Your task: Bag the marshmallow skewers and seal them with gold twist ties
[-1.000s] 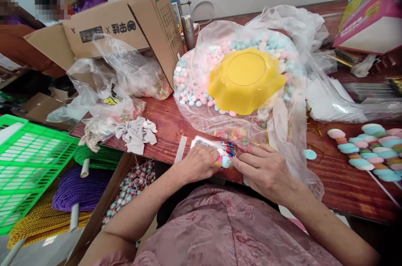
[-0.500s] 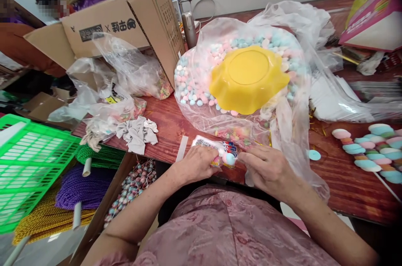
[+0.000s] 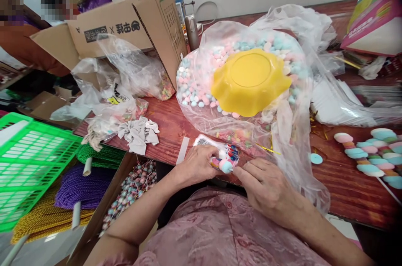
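Note:
At the table's near edge my left hand is closed around a small printed packet with a pastel candy skewer in it. My right hand pinches the blue candy at the skewer's end, fingers pressed together. Just behind them lies a big clear plastic bag full of pink and blue round candies, with a yellow scalloped bowl upside down on top.
Finished candy skewers lie at the right, a loose blue candy near them. A cardboard box, crumpled bags and grey scraps sit at the left. A green crate and cord spools are below left.
Both hands have drawn slightly toward me and down with the skewer; the right hand shifted from beside the packet to its near end.

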`<state>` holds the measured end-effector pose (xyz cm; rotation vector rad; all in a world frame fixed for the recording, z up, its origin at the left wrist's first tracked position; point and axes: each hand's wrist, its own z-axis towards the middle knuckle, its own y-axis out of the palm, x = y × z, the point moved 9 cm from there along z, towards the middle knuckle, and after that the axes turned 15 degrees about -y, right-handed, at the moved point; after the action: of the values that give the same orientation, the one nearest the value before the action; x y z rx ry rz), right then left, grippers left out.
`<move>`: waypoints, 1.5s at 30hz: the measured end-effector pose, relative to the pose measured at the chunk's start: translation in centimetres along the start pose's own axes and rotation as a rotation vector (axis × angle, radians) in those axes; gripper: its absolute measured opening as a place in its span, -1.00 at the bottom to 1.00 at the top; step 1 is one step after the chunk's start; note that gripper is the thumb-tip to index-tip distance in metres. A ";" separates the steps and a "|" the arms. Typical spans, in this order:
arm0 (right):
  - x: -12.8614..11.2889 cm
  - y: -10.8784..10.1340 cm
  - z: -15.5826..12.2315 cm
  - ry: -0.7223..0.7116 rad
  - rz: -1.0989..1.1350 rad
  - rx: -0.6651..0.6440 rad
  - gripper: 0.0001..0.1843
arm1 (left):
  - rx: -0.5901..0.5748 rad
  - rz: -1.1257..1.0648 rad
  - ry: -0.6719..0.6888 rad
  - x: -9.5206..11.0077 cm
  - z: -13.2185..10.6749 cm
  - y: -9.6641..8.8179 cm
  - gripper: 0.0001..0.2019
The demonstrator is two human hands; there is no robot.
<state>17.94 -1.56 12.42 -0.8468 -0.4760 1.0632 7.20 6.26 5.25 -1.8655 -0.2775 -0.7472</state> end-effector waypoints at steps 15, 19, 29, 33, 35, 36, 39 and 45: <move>0.4 1.5 -1.1 0.235 0.100 0.206 -0.80 | 0.166 0.313 0.133 1.2 -0.9 1.5 -0.83; 0.4 0.2 -1.3 0.153 0.061 0.215 -0.79 | 0.110 0.299 0.199 1.2 -1.2 -0.3 -0.50; 0.7 -0.7 -1.7 0.035 0.056 0.173 -0.62 | -0.098 -0.002 0.163 -0.3 -1.0 0.1 -0.83; 1.0 -0.3 -2.1 0.104 0.082 0.108 -0.64 | 0.083 0.040 0.153 -0.9 -0.8 -0.1 -0.86; 1.4 -0.2 -2.3 0.158 0.115 0.097 -0.65 | 0.172 0.138 0.175 -0.9 -0.9 -0.3 -0.89; 1.5 -0.1 -2.4 0.179 0.131 0.093 -0.67 | 0.206 0.197 0.189 -0.8 -0.9 -0.3 -0.90; 1.7 0.0 -2.4 0.195 0.148 0.086 -0.70 | 0.248 0.345 0.225 -0.6 -1.1 0.1 -0.91; 0.2 1.5 -0.4 0.101 0.138 0.043 -0.71 | 0.160 0.318 0.251 0.0 -1.4 1.9 -0.91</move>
<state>17.53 -1.18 10.96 -0.9007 -0.3120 1.1472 7.67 4.24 4.16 -1.5952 0.1156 -0.7064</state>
